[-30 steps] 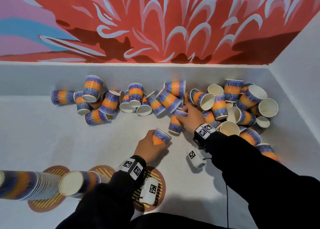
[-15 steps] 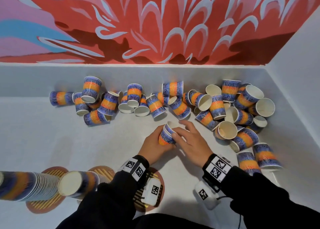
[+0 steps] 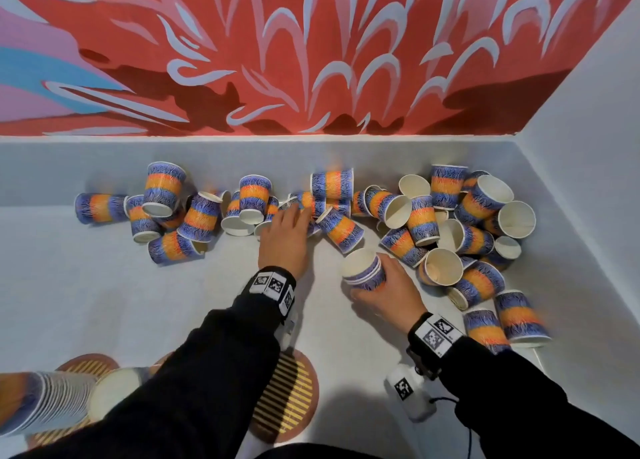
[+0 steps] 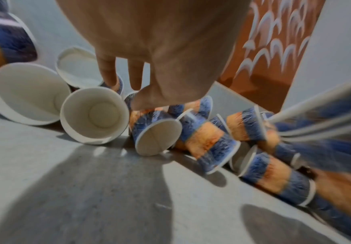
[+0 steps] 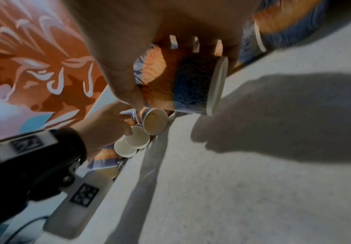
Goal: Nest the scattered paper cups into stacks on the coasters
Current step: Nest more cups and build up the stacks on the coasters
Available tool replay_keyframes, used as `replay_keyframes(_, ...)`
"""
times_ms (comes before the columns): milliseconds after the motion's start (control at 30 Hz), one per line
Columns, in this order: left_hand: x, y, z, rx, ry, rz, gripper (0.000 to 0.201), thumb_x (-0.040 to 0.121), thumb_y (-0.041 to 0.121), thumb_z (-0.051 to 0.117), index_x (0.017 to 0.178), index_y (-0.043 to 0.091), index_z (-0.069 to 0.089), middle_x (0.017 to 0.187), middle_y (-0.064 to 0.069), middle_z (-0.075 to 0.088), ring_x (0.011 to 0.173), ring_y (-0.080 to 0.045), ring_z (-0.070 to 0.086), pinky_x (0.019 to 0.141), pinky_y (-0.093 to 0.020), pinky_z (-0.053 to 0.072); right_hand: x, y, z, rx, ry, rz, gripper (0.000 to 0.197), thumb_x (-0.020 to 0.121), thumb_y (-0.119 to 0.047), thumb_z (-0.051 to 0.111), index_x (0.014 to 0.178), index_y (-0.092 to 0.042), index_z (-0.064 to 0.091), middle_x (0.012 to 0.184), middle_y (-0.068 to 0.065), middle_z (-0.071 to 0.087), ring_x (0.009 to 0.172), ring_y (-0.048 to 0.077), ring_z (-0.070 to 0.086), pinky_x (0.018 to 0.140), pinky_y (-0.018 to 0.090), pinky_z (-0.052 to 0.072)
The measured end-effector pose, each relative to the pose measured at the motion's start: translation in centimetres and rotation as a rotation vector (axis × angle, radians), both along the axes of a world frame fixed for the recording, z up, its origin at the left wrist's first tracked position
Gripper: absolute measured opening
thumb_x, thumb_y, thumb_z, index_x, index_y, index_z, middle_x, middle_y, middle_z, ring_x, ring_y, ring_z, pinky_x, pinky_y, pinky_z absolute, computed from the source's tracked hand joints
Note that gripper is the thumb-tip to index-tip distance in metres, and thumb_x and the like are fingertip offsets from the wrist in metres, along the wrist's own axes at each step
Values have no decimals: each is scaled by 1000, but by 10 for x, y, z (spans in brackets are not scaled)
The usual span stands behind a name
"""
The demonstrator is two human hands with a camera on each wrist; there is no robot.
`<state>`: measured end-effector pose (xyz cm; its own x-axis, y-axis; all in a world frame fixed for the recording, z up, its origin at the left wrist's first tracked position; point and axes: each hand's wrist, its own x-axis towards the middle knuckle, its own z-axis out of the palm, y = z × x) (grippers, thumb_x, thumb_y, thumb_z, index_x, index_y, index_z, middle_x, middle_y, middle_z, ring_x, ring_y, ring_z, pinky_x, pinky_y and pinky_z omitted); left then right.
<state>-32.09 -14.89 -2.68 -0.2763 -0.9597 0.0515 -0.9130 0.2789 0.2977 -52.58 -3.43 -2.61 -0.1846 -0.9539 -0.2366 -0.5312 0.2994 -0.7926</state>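
Several blue-and-orange paper cups (image 3: 339,228) lie scattered along the back wall. My left hand (image 3: 298,216) reaches into the middle of the pile with fingers (image 4: 107,72) straight, their tips touching a lying cup (image 4: 155,132). My right hand (image 3: 375,278) grips a short nested stack of cups (image 3: 363,269), mouth pointing up and left, just in front of the pile; the right wrist view shows its fingers wrapped round the stack (image 5: 183,82). A striped round coaster (image 3: 291,399) lies near the front, partly under my left sleeve. Two tall cup stacks (image 3: 52,399) stand at the front left.
The grey tray floor (image 3: 104,302) has a back wall and a right wall (image 3: 571,198) that close in the pile. More cups crowd the right corner (image 3: 485,202). A white tagged module (image 3: 405,389) hangs under my right wrist.
The nested cups passed from both hands into my right hand alone, which drew back to the right. My left hand let go and moved forward into the pile.
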Motion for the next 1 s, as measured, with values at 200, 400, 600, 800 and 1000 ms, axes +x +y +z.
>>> replay_keyframes(200, -5, -30, -24, 2, -148, -83, 53, 94, 18, 65, 144, 32, 52, 144, -13, 46, 126, -44, 45, 95, -53, 51, -14, 9, -16, 64, 18, 48, 70, 57, -58, 82, 119, -36, 59, 115, -7, 64, 104, 11, 64, 93, 37, 55)
replay_keyframes(400, -5, 3, -35, -43, -232, -95, 61, 67, 29, 80, 125, 25, 62, 133, -11, 51, 125, -37, 45, 93, -48, 44, -21, 12, -25, 78, -14, -2, 70, 53, -62, 79, 116, -37, 59, 114, -6, 66, 101, 9, 65, 88, 32, 54)
replay_keyframes(600, -22, 41, -35, 99, -159, -353, 74, 74, 32, 67, 143, 28, 43, 123, -2, 63, 110, -28, 62, 101, -43, 47, -19, 11, -27, 125, 9, 51, 66, 54, -50, 85, 114, -35, 61, 111, -5, 67, 96, 7, 66, 79, 24, 50)
replay_keyframes(800, -17, 46, 9, 350, 819, 121, 65, 76, 23, 88, 124, 33, 46, 107, 8, 65, 92, -10, 69, 76, -27, 56, -18, 18, -15, 55, -48, 50, 65, 66, -31, 93, 119, -39, 57, 112, -12, 71, 101, 2, 67, 90, 28, 54)
replay_keyframes(1000, -27, 66, 42, 481, 1428, 166, 69, 73, 4, 91, 130, 22, 57, 122, -12, 70, 106, -24, 73, 85, -37, 62, 1, 16, 3, -42, -142, 78, 66, 63, -33, 93, 119, -40, 61, 107, -16, 73, 95, -7, 67, 82, 15, 52)
